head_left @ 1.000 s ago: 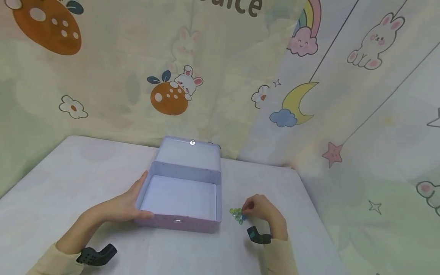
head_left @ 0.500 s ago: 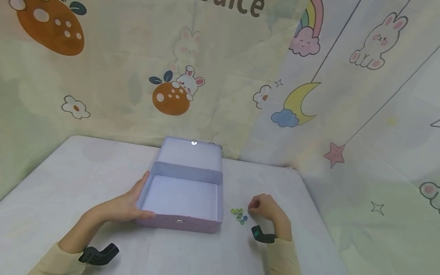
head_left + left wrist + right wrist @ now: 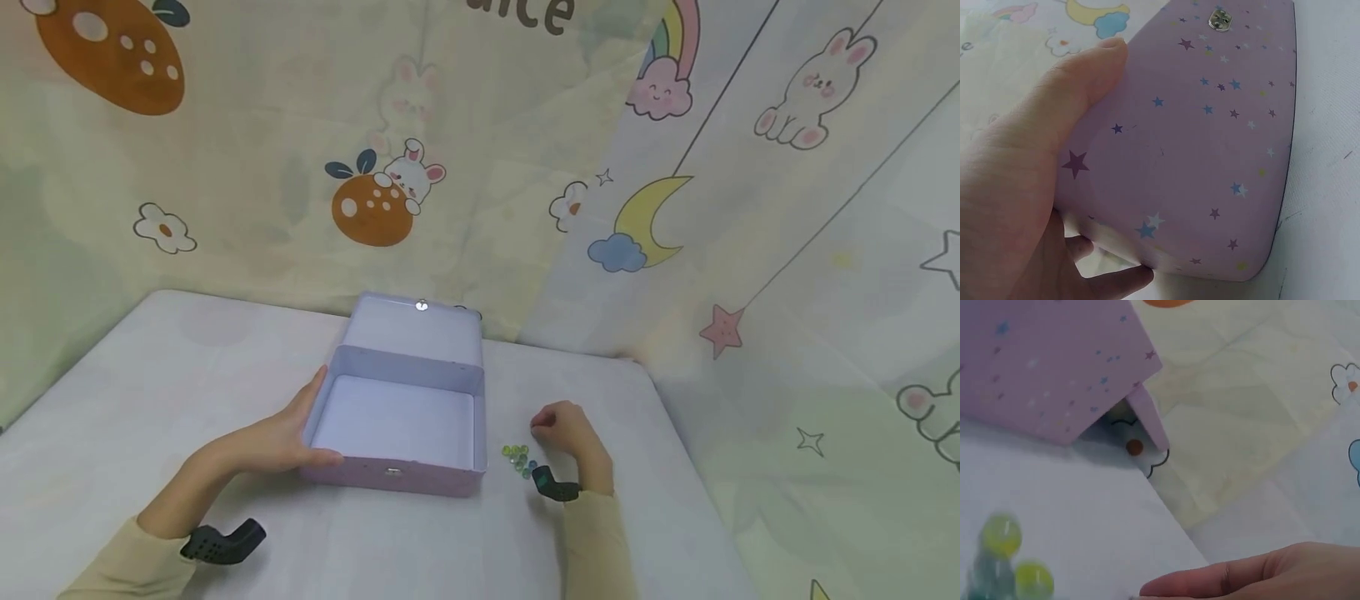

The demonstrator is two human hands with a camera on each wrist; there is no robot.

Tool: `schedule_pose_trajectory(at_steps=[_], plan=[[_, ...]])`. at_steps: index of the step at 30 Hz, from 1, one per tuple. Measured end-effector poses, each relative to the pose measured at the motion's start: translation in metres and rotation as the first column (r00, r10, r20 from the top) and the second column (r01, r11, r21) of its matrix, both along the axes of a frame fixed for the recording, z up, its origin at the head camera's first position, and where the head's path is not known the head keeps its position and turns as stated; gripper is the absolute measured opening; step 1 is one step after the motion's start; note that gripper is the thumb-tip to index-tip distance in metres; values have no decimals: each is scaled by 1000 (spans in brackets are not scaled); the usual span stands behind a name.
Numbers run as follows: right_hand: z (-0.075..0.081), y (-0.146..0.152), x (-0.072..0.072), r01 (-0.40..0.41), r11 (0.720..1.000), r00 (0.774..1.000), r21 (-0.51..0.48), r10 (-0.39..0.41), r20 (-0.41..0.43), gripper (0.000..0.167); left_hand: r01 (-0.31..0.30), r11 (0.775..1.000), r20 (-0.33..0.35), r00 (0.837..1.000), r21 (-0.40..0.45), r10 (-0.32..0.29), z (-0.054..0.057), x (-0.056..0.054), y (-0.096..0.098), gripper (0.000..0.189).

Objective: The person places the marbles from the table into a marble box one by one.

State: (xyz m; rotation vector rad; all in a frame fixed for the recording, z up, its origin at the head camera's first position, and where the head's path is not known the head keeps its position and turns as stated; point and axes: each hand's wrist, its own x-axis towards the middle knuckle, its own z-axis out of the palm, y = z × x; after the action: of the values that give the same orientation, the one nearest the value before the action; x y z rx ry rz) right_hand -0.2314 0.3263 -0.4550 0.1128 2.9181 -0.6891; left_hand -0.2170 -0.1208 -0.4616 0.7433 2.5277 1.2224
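Observation:
My left hand (image 3: pixel 281 437) grips the near left corner of a lidded metal box (image 3: pixel 450 482), thumb along the front wall. The box is lilac with small stars outside, pale inside, and stands open with its hinged lid (image 3: pixel 412 333) tilted back. In the left wrist view, the thumb lies on the starry front (image 3: pixel 1179 150) and the other fingers go round the side. Right of the box lies a cluster of glass marbles (image 3: pixel 515 451), yellow-green, green and blue. My right hand (image 3: pixel 566 429) hovers just beyond them, fingers curled together; I cannot tell whether a marble is between its fingertips.
A white cloth covers the table (image 3: pixel 405 550). Patterned hangings (image 3: pixel 495 208) with rabbits, flowers and a moon rise behind and to the right. Black wrist cameras (image 3: pixel 225 542) are strapped at both sleeves; the right one sits close beside the marbles in the head view.
My right hand was at the marbles, drew off to the right, and now has moved up and slightly left, beyond them. The left hand keeps its grip on the box.

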Motion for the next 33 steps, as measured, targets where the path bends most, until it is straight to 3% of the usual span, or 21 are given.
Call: schedule_pose_trajectory(at_steps=[6, 13, 26, 29, 33], plan=[[-10, -13, -21, 60, 993, 998, -97, -62, -13, 6, -15, 1000, 9, 1000, 17, 15, -6, -1, 0, 128], [-20, -22, -22, 159, 976, 987, -151, -160, 10, 9, -11, 1000, 6, 1000, 4, 11, -11, 6, 1, 128], [-15, -17, -26, 72, 971, 996, -229, -80, -26, 12, -10, 1000, -14, 1000, -10, 10, -4, 3, -1, 127], [-5, -21, -24, 55, 949, 996, -311, -74, -47, 12, -11, 1000, -12, 1000, -17, 11, -2, 2, -1, 127], [4, -24, -28, 25, 898, 996, -439, -60, -65, 14, -18, 1000, -9, 1000, -22, 17, -1, 1, -1, 128]])
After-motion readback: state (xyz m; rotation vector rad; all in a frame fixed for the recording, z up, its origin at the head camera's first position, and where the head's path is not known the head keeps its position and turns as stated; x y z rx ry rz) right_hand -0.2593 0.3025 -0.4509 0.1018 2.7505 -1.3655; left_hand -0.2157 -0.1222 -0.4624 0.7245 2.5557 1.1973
